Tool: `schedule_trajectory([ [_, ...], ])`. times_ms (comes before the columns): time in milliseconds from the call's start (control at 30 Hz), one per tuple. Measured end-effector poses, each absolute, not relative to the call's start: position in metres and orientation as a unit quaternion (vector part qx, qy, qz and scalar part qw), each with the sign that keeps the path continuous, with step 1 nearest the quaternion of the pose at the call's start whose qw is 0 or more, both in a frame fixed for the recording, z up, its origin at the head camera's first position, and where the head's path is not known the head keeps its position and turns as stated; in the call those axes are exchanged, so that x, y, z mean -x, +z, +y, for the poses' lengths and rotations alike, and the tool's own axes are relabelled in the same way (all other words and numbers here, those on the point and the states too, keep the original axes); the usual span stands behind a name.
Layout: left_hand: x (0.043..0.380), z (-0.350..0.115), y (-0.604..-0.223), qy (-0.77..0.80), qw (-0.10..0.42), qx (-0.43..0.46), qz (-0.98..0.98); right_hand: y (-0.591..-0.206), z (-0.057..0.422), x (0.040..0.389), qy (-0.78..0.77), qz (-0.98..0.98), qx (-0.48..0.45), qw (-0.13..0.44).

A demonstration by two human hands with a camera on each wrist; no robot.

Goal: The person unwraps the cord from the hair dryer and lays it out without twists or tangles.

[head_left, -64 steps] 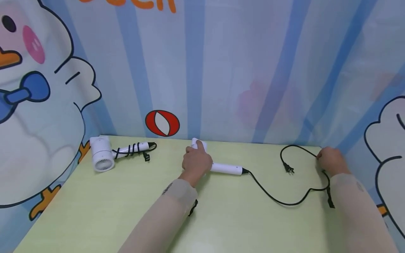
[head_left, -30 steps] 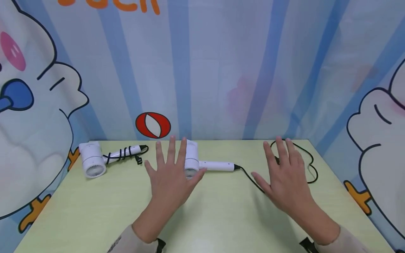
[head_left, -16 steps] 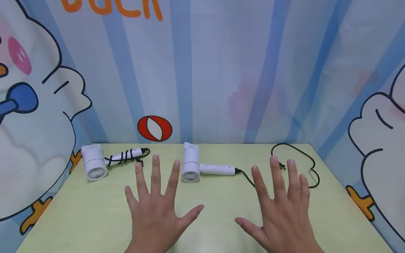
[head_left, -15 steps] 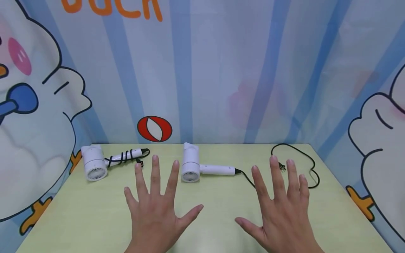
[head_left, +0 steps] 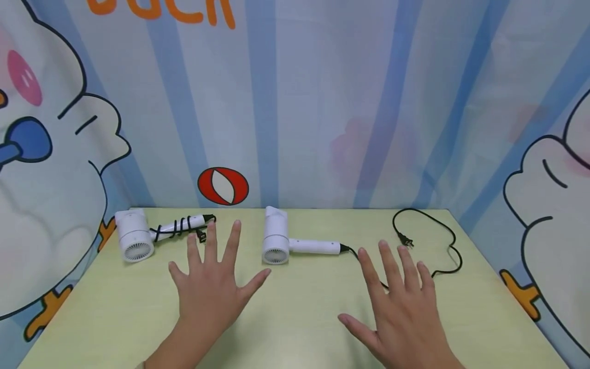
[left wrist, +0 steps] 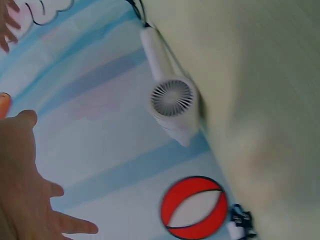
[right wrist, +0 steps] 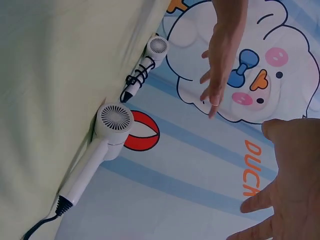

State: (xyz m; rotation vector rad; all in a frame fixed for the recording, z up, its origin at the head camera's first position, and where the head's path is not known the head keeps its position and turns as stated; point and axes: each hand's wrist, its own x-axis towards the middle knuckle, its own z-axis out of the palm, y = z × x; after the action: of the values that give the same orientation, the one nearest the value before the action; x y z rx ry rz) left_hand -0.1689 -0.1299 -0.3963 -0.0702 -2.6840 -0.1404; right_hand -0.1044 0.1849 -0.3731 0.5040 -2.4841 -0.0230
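Two white hair dryers lie along the back of the table. The middle hair dryer (head_left: 276,236) has its handle pointing right, and its black cord (head_left: 454,241) runs loose to a plug (head_left: 405,240) at the back right. Around the handle of the far-left hair dryer (head_left: 134,237) the cord is wound, its plug tucked beside it. My left hand (head_left: 209,292) hovers over the table with fingers spread, holding nothing, in front of the gap between the dryers. My right hand (head_left: 403,312), also spread and holding nothing, hovers over part of the loose cord and hides it.
The pale green table (head_left: 295,318) meets a blue striped backdrop (head_left: 318,102) at its back edge. Cartoon ducks and a red-and-white ball (head_left: 223,186) are printed on the backdrop, which also flanks both sides.
Both hands have let go: earlier the left was at the middle hair dryer and the right at its cord. They drew back and spread; lately the left shifted slightly left.
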Motion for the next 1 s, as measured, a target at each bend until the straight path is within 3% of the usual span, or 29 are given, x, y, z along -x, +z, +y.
schedule_trajectory([
  [233, 0.223, -0.173, -0.406, -0.100, 0.083, -0.024, -0.991, -0.391, 0.180, 0.100, -0.045, -0.951, -0.193, 0.239],
  [333, 0.242, -0.196, -0.408, -0.119, 0.048, -0.046, -0.991, -0.396, 0.176, 0.096, -0.048, -0.954, -0.200, 0.220],
  [567, 0.282, -0.251, -0.417, -0.130, 0.014, -0.085, -0.988, -0.402, 0.165, 0.087, -0.043, -0.965, -0.205, 0.159],
  [767, 0.307, -0.291, -0.422, -0.144, -0.028, -0.136, -0.980, -0.405, 0.162, 0.084, -0.038, -0.967, -0.204, 0.145],
  [833, 0.313, -0.297, -0.424, -0.145, -0.041, -0.155, -0.976, -0.407, 0.162, 0.084, -0.036, -0.967, -0.207, 0.146],
  [1000, 0.319, -0.309, -0.430, -0.133, -0.040, -0.184, -0.973, -0.418, 0.162, 0.083, -0.056, -0.948, -0.229, 0.213],
])
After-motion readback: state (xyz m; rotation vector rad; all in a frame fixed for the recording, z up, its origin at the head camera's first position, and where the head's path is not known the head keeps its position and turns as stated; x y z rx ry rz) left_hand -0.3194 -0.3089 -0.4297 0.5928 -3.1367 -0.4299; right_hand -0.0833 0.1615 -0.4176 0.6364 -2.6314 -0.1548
